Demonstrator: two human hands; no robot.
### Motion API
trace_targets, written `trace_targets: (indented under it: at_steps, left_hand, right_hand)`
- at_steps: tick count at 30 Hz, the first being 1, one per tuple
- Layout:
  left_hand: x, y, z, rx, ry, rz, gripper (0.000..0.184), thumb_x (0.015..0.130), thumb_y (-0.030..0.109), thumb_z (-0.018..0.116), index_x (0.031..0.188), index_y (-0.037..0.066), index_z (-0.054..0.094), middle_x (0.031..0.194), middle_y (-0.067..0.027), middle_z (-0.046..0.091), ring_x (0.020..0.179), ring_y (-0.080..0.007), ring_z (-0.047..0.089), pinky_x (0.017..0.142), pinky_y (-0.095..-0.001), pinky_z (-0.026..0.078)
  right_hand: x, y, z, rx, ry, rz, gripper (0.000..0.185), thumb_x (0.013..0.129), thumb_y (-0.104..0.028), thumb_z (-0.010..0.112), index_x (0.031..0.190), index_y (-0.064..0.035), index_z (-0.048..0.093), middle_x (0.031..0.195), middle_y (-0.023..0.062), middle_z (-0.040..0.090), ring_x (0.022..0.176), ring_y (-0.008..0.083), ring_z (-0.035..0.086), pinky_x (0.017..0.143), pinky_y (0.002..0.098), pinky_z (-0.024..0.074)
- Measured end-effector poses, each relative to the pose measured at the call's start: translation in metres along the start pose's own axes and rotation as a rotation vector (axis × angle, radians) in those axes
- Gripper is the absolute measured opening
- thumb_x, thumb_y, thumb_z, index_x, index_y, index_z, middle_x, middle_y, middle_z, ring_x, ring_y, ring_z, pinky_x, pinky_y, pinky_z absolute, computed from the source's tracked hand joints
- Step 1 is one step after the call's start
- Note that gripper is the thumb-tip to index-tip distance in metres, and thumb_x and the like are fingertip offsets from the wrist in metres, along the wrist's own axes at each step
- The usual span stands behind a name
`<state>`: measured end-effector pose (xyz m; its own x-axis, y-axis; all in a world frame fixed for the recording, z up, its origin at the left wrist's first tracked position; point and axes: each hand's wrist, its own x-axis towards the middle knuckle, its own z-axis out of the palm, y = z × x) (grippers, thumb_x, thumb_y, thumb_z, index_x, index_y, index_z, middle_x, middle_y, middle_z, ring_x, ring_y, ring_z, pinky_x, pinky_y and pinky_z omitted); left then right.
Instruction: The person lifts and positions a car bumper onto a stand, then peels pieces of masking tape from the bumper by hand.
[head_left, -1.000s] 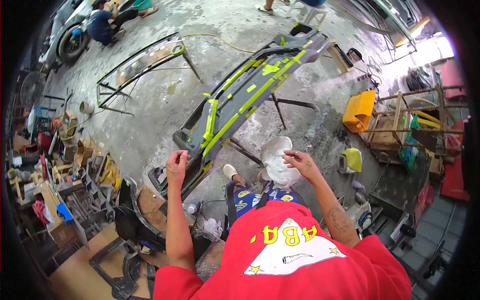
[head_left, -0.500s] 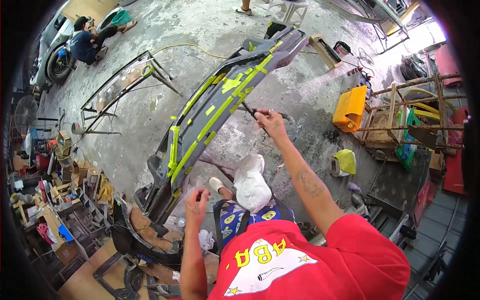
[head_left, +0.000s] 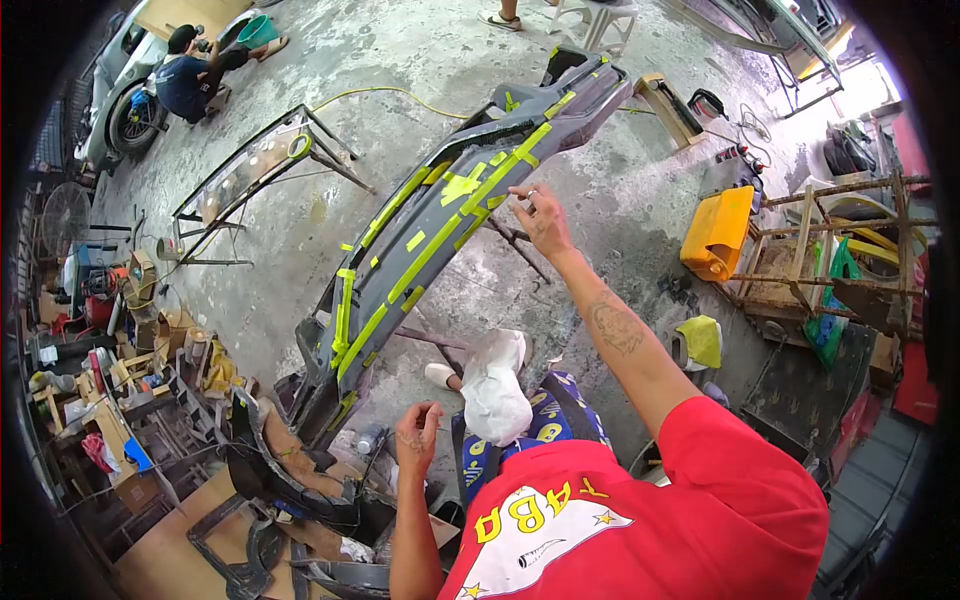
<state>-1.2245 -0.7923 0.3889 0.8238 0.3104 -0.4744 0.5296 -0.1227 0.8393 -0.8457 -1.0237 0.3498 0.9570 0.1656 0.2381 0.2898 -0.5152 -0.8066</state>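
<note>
Fingers loosely apart, the right grip (head_left: 543, 222) is seemingly reaching to yellow-green tape (head_left: 480, 199) on the long, grey, plastic-looking bumper (head_left: 392, 264) ahead, the next move calling for careful fingertip placement. The left grip (head_left: 416, 436) is curling, contents unclear.

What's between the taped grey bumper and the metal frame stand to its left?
Head view: bare concrete floor beside the bumper, with a yellow hose crossing the gap near the far end of the stand.
</note>
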Motion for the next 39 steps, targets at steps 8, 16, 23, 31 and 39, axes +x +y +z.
trace_targets:
  at_steps: [8, 16, 23, 31, 39]
  left_hand:
    - [-0.005, -0.002, 0.005, 0.006, 0.032, -0.015, 0.022, 0.096, 0.019, 0.063, 0.096, -0.002, 0.067, 0.082, -0.0060, 0.070, 0.071, -0.0102, 0.061, 0.066, -0.0257, 0.049]
    - [-0.019, -0.008, 0.014, -0.030, -0.015, -0.032, 0.022, 0.093, 0.020, 0.067, 0.102, -0.001, 0.066, 0.089, -0.0059, 0.068, 0.075, -0.0127, 0.060, 0.070, -0.0271, 0.050]
    - [-0.031, -0.049, 0.071, 0.334, -0.082, 0.325, 0.022, 0.088, 0.013, 0.069, 0.106, 0.002, 0.062, 0.099, -0.0136, 0.061, 0.090, -0.0244, 0.062, 0.072, -0.0335, 0.051]
    - [-0.073, -0.079, 0.037, -0.170, 0.349, -0.106, 0.015, 0.098, 0.017, 0.057, 0.102, 0.002, 0.058, 0.076, -0.0063, 0.059, 0.068, -0.0160, 0.055, 0.063, -0.0305, 0.045]
    - [-0.116, -0.060, 0.008, -0.988, 0.229, -0.114, 0.024, 0.100, 0.019, 0.058, 0.119, 0.005, 0.053, 0.102, -0.0058, 0.064, 0.087, -0.0140, 0.063, 0.075, -0.0305, 0.052]
  right_hand:
    - [0.004, 0.004, 0.005, -0.116, -0.076, -0.037, 0.021, 0.084, -0.018, 0.073, 0.104, -0.0112, 0.075, 0.094, 0.0075, 0.064, 0.071, 0.0222, 0.062, 0.067, 0.0372, 0.0515]
    - [-0.011, -0.007, 0.008, -0.096, -0.025, -0.059, 0.020, 0.083, -0.019, 0.076, 0.099, -0.0069, 0.072, 0.093, 0.0088, 0.066, 0.074, 0.0212, 0.065, 0.066, 0.0342, 0.0519]
    - [-0.143, -0.061, -0.008, 0.139, -0.442, 0.048, 0.025, 0.085, -0.019, 0.076, 0.103, -0.0040, 0.068, 0.092, 0.0093, 0.063, 0.071, 0.0188, 0.062, 0.064, 0.0309, 0.0509]
    - [-0.209, -0.096, -0.003, 0.146, -1.262, -0.051, 0.103, 0.061, -0.046, 0.091, 0.148, -0.0187, 0.043, 0.152, 0.0224, 0.034, 0.139, 0.0409, 0.034, 0.110, 0.0477, 0.0373]
    - [-0.275, -0.108, 0.091, 0.232, -1.417, -0.590, 0.073, 0.067, -0.028, 0.084, 0.133, -0.0105, 0.056, 0.143, 0.0250, 0.048, 0.133, 0.0407, 0.045, 0.109, 0.0470, 0.0390]
